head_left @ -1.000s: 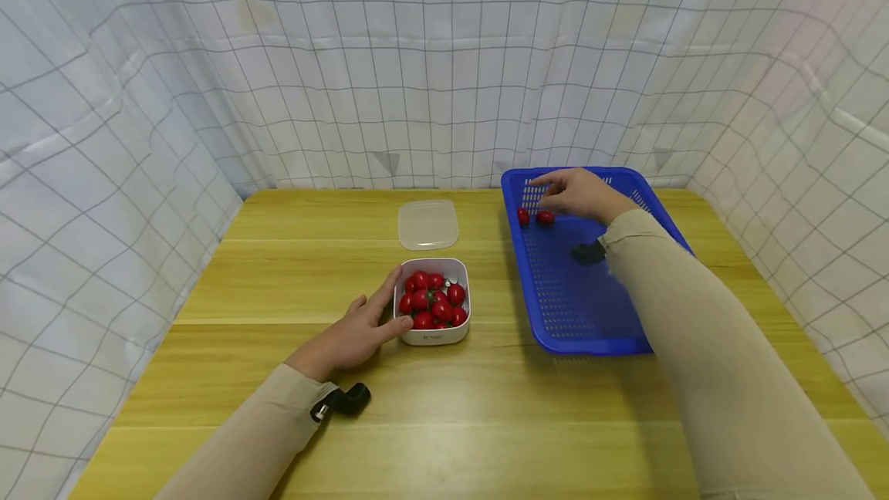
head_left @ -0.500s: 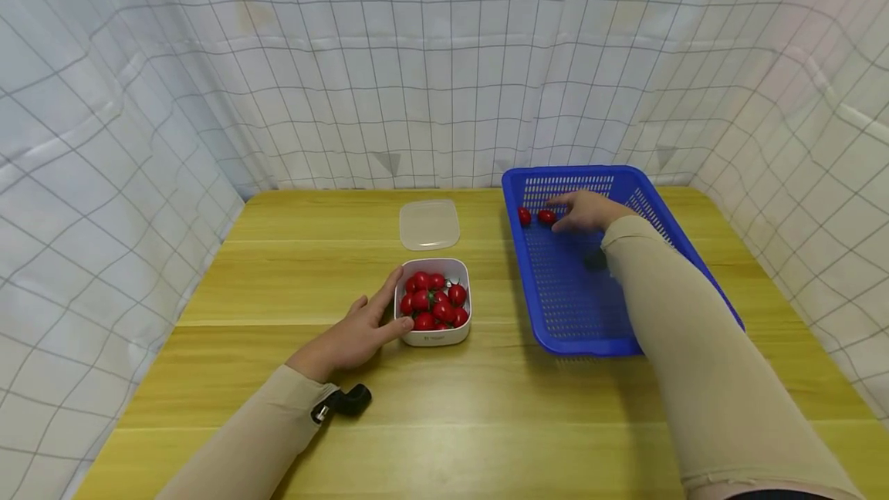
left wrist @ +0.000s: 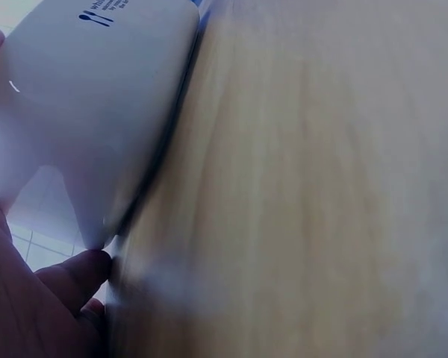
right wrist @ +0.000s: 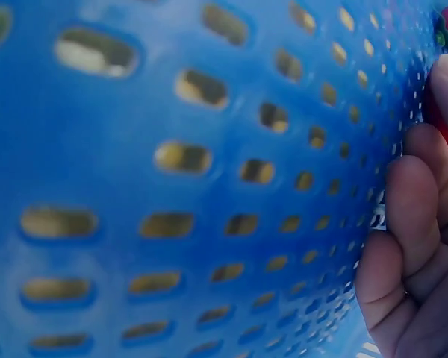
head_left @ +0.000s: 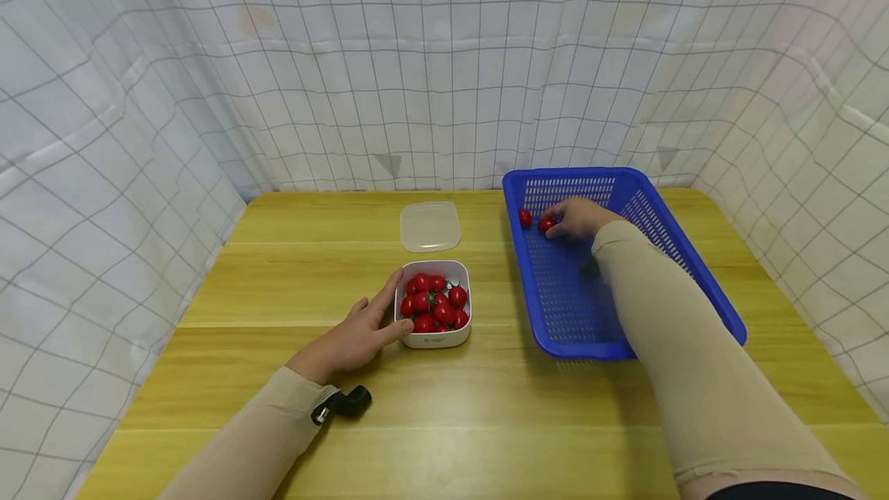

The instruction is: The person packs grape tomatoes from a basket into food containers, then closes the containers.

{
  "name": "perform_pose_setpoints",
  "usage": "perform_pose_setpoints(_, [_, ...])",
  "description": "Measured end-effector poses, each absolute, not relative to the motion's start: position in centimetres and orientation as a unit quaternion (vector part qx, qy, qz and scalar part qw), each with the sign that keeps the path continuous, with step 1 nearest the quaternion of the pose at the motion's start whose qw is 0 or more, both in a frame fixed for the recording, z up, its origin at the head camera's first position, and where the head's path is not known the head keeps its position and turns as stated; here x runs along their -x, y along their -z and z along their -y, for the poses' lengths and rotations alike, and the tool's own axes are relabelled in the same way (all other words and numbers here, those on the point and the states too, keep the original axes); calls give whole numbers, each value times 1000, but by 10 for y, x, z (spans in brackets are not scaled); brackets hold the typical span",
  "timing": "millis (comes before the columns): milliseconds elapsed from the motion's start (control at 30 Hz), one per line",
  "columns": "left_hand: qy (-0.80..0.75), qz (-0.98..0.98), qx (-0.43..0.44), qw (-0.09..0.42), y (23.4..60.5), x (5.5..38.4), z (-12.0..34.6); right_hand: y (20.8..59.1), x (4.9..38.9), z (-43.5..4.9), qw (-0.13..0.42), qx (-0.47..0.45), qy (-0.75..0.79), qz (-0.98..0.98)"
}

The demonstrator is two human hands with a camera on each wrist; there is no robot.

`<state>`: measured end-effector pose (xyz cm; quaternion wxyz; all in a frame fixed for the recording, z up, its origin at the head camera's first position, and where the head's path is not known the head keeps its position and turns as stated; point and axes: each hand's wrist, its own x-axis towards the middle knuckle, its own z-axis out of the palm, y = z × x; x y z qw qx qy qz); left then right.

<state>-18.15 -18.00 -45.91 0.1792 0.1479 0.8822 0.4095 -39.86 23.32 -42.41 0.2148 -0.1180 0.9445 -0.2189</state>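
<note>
A white food container [head_left: 434, 339] holds several red cherry tomatoes [head_left: 441, 312]. My left hand [head_left: 357, 336] rests against its left side, the fingers fairly straight along the wall and the thumb at the front corner. In the left wrist view, fingertips [left wrist: 78, 280] touch the white wall low down. Inside the blue basket [head_left: 531, 292], my right hand [head_left: 578, 217] pinches a cherry tomato [head_left: 546, 224] between thumb and fingers. The right wrist view shows part of that tomato [right wrist: 436, 123] behind the thumb, with the other fingers curled beside it. Another cherry tomato [head_left: 525, 217] lies against the basket's left wall.
A translucent lid [head_left: 430, 226] lies flat on the wooden table [head_left: 451, 415] behind the container. Gridded white curtain [head_left: 444, 68] encloses the back and both sides. The basket's raised rim [head_left: 590, 350] surrounds my right hand.
My right hand has come down and back within the basket, and its thumb and fingers have closed on the cherry tomato. My left hand stays at the container.
</note>
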Motion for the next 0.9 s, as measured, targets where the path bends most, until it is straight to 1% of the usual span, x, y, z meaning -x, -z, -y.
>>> perform_pose_setpoints(167, [-408, -884, -152, 172, 460, 181, 180, 428, 401, -234, 229, 109, 223, -941])
perform_pose_setpoints(900, [-412, -882, -154, 168, 460, 182, 178, 427, 400, -235, 227, 113, 217, -943])
